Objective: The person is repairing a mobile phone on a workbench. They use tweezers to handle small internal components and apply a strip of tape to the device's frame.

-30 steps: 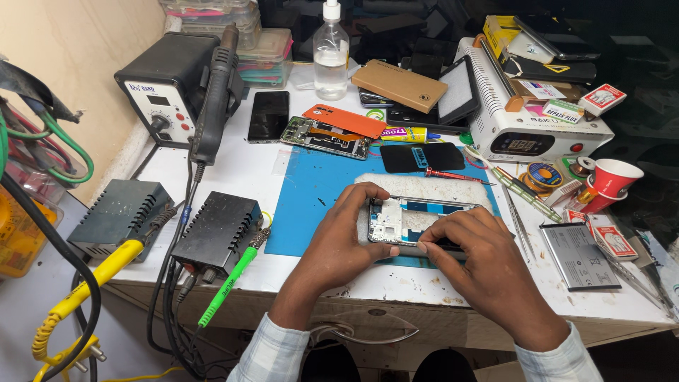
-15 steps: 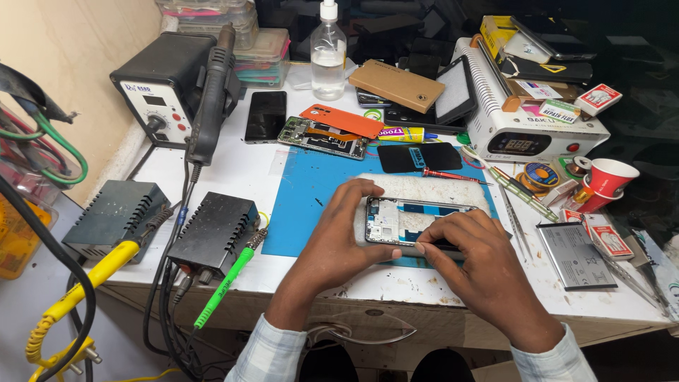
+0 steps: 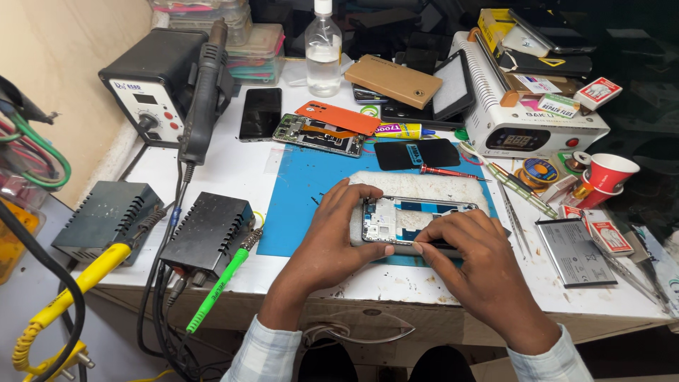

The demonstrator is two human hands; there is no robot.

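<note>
Hands (image 3: 403,247) on sideways phone frame (image 3: 417,223)

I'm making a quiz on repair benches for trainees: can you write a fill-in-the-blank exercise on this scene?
1. Both hands, left hand and right hand, hold an opened ____ frame.
2. The frame lies over a mat coloured ____.
3. The paper cup at the right is ____.
4. The clear bottle stands at the ____ of the table.

Missing words: phone; blue; red; back
</note>
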